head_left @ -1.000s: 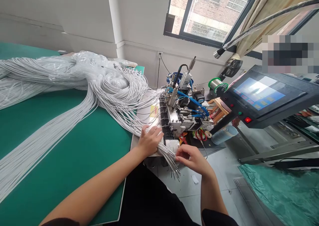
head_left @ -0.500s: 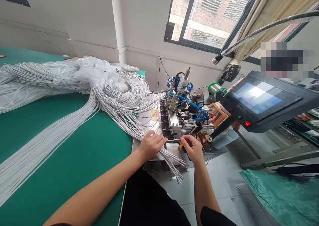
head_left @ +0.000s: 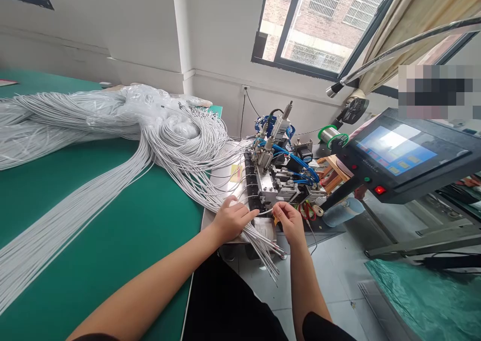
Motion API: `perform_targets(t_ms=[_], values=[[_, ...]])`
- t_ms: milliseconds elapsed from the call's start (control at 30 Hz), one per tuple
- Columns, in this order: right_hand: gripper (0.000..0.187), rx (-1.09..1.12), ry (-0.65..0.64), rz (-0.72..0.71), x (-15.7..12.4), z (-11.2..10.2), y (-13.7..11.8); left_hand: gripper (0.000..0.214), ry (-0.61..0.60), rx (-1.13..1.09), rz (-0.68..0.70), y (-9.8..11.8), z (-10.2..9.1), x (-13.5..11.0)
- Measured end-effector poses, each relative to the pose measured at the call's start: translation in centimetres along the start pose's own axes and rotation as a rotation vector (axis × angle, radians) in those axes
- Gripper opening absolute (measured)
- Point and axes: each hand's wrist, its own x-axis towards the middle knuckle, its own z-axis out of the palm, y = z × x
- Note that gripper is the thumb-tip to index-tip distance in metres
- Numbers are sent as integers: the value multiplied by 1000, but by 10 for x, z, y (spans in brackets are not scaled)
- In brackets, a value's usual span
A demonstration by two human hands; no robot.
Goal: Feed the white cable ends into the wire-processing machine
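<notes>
My left hand (head_left: 233,219) is closed over a bundle of white cables (head_left: 263,246), whose loose ends stick out below it past the table edge. A single white cable (head_left: 266,212) runs from the left fingers to my right hand (head_left: 289,220). Thumb and fingers of the right hand pinch that cable near its end. Just beyond both hands stands a soldering-type machine (head_left: 266,188) with metal cylinders and blue air tubes. Several cables lie across its black slotted track (head_left: 251,176). Something orange (head_left: 277,220) shows under the right fingers, partly hidden.
A large heap of white cables (head_left: 191,135), partly in clear plastic, covers the green table (head_left: 158,231). A control screen (head_left: 398,148) on a post stands at right, near a wire spool (head_left: 330,134). Red-handled scissors (head_left: 308,211) lie by the machine. Another person is at far right.
The right hand has stayed almost in place, drawn slightly nearer the left, and the cable between them now bends a little. The whole view has shifted slightly.
</notes>
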Motion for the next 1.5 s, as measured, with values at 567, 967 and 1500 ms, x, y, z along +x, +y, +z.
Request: perform_targets(t_ms=[567,967,1500], values=[[31,121,-20,235,13,13,36,36,-77,37,-116,5,6,3],[39,69,9,233,1,-1,34,35,-87,28,-119,3,6,-1],[29,-330,-524,62,-40,-34,-45,31,-114,29,-190,4,7,-2]])
